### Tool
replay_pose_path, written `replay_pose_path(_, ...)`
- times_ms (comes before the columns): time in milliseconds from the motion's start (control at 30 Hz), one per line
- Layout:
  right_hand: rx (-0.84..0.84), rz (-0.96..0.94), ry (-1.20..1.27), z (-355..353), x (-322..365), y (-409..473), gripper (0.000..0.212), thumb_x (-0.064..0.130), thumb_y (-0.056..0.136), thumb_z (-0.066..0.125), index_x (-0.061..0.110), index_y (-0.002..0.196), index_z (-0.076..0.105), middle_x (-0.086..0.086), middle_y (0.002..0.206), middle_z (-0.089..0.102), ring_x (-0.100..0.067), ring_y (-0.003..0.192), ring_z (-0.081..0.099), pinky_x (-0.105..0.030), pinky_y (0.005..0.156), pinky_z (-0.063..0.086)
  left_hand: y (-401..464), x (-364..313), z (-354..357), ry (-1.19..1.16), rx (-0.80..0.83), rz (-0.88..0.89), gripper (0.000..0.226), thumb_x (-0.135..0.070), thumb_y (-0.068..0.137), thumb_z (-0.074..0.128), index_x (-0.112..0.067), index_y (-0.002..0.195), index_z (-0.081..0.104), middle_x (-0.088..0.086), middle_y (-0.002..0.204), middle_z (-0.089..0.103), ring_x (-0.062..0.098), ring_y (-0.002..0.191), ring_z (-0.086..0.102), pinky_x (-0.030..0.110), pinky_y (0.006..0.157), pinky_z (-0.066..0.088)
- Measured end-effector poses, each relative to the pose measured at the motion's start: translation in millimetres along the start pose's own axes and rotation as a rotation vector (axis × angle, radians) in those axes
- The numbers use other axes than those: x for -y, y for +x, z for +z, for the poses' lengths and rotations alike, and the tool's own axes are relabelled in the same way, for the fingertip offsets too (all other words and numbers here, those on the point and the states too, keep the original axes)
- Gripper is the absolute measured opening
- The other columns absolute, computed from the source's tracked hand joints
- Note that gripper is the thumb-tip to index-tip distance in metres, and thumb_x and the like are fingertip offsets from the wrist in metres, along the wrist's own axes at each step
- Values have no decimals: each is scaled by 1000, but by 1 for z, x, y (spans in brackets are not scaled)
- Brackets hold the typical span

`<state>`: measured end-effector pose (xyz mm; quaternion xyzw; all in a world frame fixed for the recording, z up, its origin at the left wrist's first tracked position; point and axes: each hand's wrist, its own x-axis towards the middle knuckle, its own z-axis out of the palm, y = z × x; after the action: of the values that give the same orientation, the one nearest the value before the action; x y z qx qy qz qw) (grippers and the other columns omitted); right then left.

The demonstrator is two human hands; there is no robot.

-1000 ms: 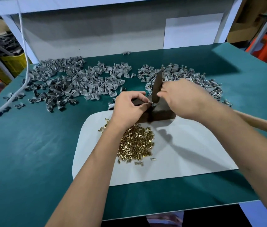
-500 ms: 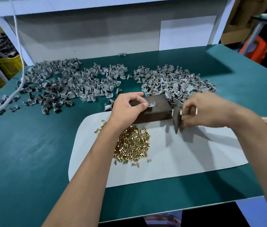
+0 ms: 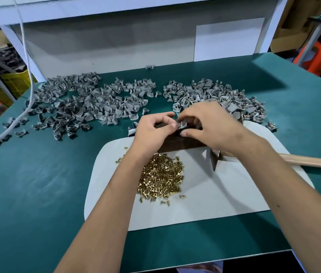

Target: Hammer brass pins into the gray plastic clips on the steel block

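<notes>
A dark steel block stands on a white mat, mostly hidden under my hands. My left hand and my right hand meet over its top, and their fingertips pinch a small gray plastic clip there. A heap of brass pins lies on the mat just in front of the block. The hammer lies on the mat to the right, its dark head beside the block and its wooden handle pointing right. No hand holds it.
Gray clips are spread in a large pile at the back left and a second pile behind the block, on the green table. A white cable hangs at the left. A gray back panel closes the far side.
My right hand has let go of the hammer, which now lies on the mat, and has come back to the block top. Both hands now pinch the clip there.
</notes>
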<state>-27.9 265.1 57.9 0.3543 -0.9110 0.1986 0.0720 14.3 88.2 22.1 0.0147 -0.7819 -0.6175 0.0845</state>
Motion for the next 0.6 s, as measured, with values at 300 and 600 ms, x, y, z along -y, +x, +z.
replay_pose_path(300,-365,162,41,23,-32,-7,43,56,91,66,17,73,64,7,68,60,-17,69,56,-33,67,46,14,13,-27,463,-379,55,10,-28,93,72,-25,83,74,-19,89,65,-3,86,60,37,102,50)
replay_pose_path(600,-564,548,50,21,-45,-15,52,64,82,73,16,64,65,3,56,60,-22,59,58,-28,60,39,16,33,-52,649,-378,-130,35,-6,91,70,-26,120,74,-1,109,74,6,70,61,32,85,58)
